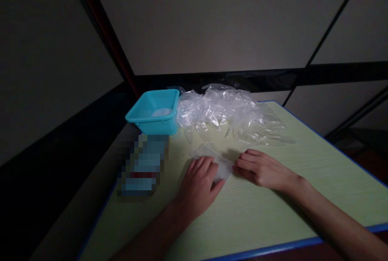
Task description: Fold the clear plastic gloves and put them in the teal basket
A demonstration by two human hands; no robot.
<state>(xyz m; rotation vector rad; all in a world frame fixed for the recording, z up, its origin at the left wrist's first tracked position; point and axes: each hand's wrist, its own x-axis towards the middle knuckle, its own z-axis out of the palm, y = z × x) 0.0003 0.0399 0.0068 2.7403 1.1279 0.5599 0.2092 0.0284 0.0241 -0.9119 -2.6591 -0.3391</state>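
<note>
Crumpled clear plastic bags (222, 105) lie beyond a translucent white sheet (223, 169) slanting near-right; left hand (198, 184) uncurled atop, right hand (260, 168) curled, grip unclear.

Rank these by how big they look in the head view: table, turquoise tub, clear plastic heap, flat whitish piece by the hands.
1. Table
2. Clear plastic heap
3. Turquoise tub
4. Flat whitish piece, judged by what shows; the left hand hides some of it
</note>
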